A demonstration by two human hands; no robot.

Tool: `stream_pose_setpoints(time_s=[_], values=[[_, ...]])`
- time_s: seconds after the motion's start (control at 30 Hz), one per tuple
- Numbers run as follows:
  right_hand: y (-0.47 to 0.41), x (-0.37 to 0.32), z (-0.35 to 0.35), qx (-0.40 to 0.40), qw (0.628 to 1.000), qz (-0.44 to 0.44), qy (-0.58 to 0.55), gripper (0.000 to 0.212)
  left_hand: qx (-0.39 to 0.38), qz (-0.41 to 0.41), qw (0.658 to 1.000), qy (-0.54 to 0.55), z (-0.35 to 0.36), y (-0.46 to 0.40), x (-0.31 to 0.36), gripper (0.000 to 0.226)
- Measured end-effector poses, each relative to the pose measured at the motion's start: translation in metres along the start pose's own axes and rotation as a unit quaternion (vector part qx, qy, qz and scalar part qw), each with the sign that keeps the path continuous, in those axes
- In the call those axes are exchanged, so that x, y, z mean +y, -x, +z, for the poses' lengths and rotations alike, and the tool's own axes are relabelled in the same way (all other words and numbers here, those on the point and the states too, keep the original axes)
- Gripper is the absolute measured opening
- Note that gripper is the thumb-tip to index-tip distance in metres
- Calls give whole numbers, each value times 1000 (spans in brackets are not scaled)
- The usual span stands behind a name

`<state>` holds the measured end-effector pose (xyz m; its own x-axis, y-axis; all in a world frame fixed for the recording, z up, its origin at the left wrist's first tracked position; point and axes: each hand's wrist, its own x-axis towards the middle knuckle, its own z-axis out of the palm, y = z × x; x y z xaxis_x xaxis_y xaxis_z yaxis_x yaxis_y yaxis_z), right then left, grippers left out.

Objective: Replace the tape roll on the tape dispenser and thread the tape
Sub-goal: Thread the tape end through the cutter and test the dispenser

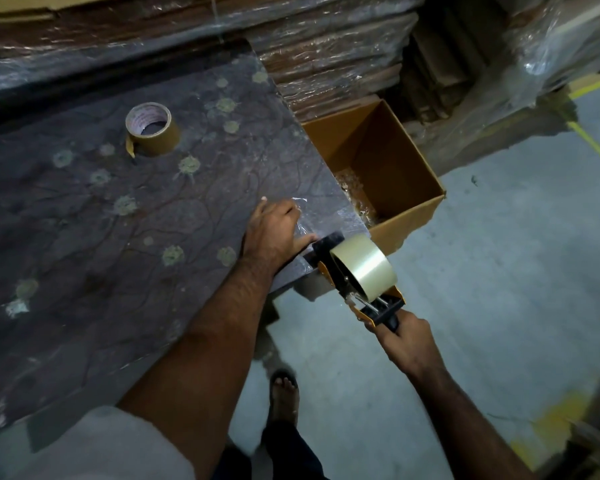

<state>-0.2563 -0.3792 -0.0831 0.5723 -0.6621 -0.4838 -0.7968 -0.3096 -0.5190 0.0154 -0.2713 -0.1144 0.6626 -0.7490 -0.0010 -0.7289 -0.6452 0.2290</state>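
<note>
1. Right hand (pixel 404 336) low at the table's near corner, arm stretched forward, fingers curled tight round the black handle of the orange-and-black tape dispenser (pixel 361 289)
2. The dispenser points up and away from him towards the table edge, its dark front end touching the corner
3. A fat roll of clear packing tape (pixel 362 266) sits on the dispenser's spindle, just off the table edge, above the grey floor (pixel 499 254)
4. Left hand (pixel 274 233) lies palm down on the dark floral-patterned table cover (pixel 101 220), forearm angled across the corner, thumb stretched out towards the dispenser's front
5. Its fingers press on a crinkled strip of clear tape (pixel 300 216) on the cover; whether they are spread or together, I cannot tell
6. Far back on the table, well apart from both hands, a brown tape roll (pixel 152 129) lies flat, its loose end hanging down
7. Beside the table, an open brown cardboard box (pixel 395 168) with clear scraps at the bottom
</note>
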Motion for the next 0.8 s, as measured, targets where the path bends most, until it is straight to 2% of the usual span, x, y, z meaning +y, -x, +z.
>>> stream_pose_setpoints(time_s=[0.13,0.23,0.3,0.43,0.53,0.6,0.7,0.8], values=[[8,17,6,2,1000,6,-25,35,-18,-3,998,-64,-2,13,6,83],[8,21,11,3,999,-8,-38,40,-34,-5,994,-106,1,19,13,86],[8,22,15,3,999,-15,-47,45,-18,9,993,-120,2,21,16,84],[4,22,18,-2,999,-14,-52,42,-10,80,995,-54,8,20,22,64],[2,23,17,-3,999,-11,-53,42,6,69,997,17,8,17,23,51],[5,20,15,-1,998,-9,-62,32,3,53,998,26,10,13,26,51],[9,14,13,-7,993,2,-118,17,-30,19,999,32,14,11,36,62],[9,9,8,-28,988,25,-151,13,-63,-1,998,17,17,14,41,93]])
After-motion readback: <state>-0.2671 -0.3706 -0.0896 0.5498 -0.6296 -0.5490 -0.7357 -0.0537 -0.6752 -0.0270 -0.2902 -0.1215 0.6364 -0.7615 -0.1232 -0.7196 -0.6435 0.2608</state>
